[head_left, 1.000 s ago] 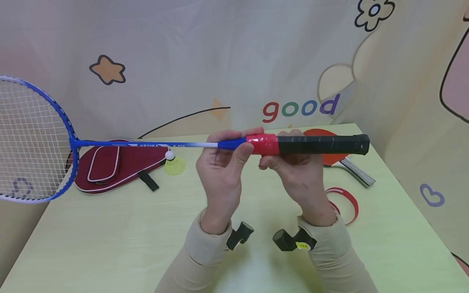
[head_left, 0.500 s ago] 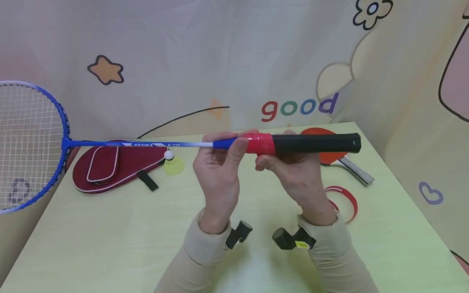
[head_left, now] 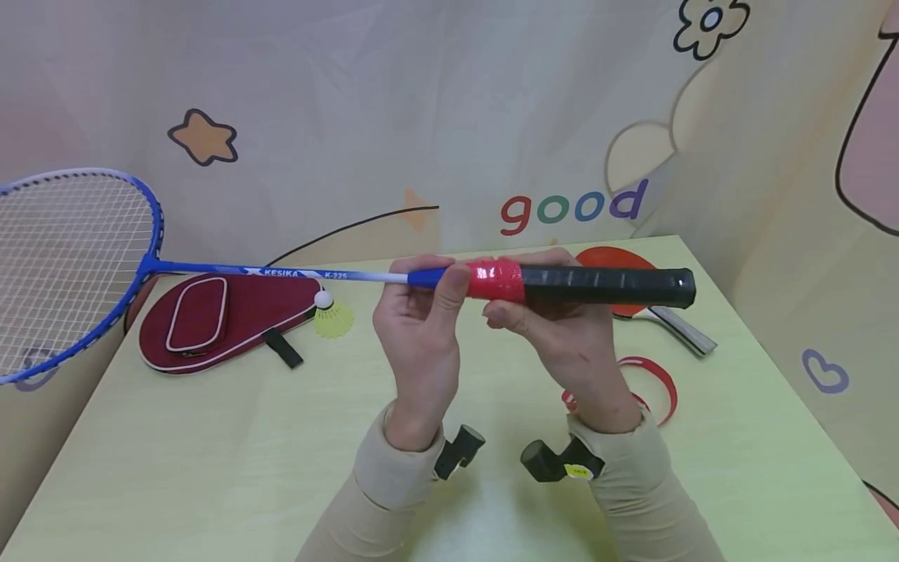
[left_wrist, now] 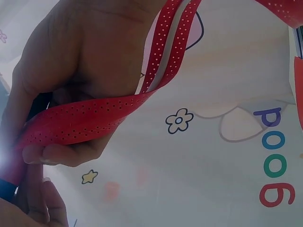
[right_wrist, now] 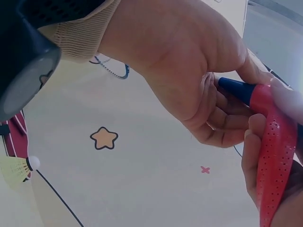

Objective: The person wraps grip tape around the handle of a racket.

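Note:
A blue and white badminton racket (head_left: 358, 276) is held level above the table, its strung head at the left. My left hand (head_left: 421, 336) grips it around the blue cone, thumb against red perforated grip tape (head_left: 495, 279). The tape covers the upper end of the black handle (head_left: 604, 286). My right hand (head_left: 576, 351) is under the handle, holding the tape (left_wrist: 85, 118), which runs across its palm in the left wrist view. A loose length of tape hangs in a curve behind the right wrist. Some right fingers are hidden behind the handle.
On the table (head_left: 232, 468) lie a maroon racket cover (head_left: 260, 304) and a yellow shuttlecock (head_left: 333, 318) at the left. Behind the right hand lies a red table tennis bat (head_left: 680, 329). A printed cloth (head_left: 337, 117) hangs behind the table.
The racket has turned about its long axis, and its head has tilted and shifted. The right thumb has slid slightly left, and the hanging tape has swung a little left.

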A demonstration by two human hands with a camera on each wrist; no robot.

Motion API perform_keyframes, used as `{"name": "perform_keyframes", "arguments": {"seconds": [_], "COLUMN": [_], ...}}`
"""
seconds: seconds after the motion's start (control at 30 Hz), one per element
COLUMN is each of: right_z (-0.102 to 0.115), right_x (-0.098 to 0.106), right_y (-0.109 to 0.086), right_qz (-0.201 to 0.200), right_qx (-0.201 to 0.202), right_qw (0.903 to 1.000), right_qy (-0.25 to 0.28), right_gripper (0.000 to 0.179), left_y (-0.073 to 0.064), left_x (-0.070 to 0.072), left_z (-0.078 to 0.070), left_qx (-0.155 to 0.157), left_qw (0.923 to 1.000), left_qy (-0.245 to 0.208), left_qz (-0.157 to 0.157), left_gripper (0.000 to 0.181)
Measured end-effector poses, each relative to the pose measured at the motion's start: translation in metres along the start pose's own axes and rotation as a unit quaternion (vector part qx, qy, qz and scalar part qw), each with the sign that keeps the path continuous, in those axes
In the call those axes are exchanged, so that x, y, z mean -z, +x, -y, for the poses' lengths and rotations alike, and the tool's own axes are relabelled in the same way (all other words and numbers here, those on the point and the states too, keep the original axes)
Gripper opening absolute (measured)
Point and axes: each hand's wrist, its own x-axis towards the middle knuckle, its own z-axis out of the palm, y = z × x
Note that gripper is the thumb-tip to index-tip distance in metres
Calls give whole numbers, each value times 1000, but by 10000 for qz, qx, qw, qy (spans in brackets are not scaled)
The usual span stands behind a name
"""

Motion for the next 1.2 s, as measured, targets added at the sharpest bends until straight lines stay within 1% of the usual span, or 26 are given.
{"name": "perform_keyframes", "arguments": {"seconds": [0.03, 0.1, 0.17, 0.23, 0.27, 0.33, 0.4, 0.5, 0.63, 0.87, 1.07, 1.2], "right_z": [0, 0, 0, 1, 2, 3, 3, 3, 1, -2, -4, -5], "right_x": [0, 0, 0, 1, 1, 1, 1, 0, 0, 0, 0, 0], "right_y": [-1, -1, -2, -1, -1, -1, 0, 0, 0, 0, 1, 0], "right_qz": [-39, -123, -184, -238, -255, -238, -206, -129, -85, -138, -121, -157], "right_qx": [-28, -77, -109, -134, -146, -165, -183, -203, -139, 52, 233, 205], "right_qw": [10000, 9999, 9998, 9996, 9995, 9995, 9996, 9996, 9996, 9994, 9990, 9990], "right_qy": [11, -7, -16, -52, -88, -103, -110, -134, -237, -314, -365, -367], "right_gripper": [43, 39, 37, 34, 33, 33, 34, 37, 41, 42, 45, 45], "left_y": [0, 0, 0, 1, 2, 2, 2, 3, 3, 1, 1, 0], "left_x": [0, -1, -2, -2, -3, -2, -1, 1, 2, 0, 0, 0], "left_z": [0, 0, 0, 0, 0, 0, 0, -1, 0, -1, -1, -1], "left_qx": [-20, -84, -118, -126, -118, -147, -204, -287, -358, -408, -408, -381], "left_qw": [9999, 9977, 9912, 9823, 9789, 9786, 9810, 9855, 9889, 9925, 9941, 9953], "left_qy": [-98, -545, -1073, -1479, -1603, -1545, -1387, -1134, -959, -751, -637, -570], "left_qz": [77, 387, 766, 1140, 1265, 1349, 1342, 1229, 1073, 877, 775, 686], "left_gripper": [54, 45, 36, 35, 36, 35, 35, 36, 37, 35, 37, 39]}}
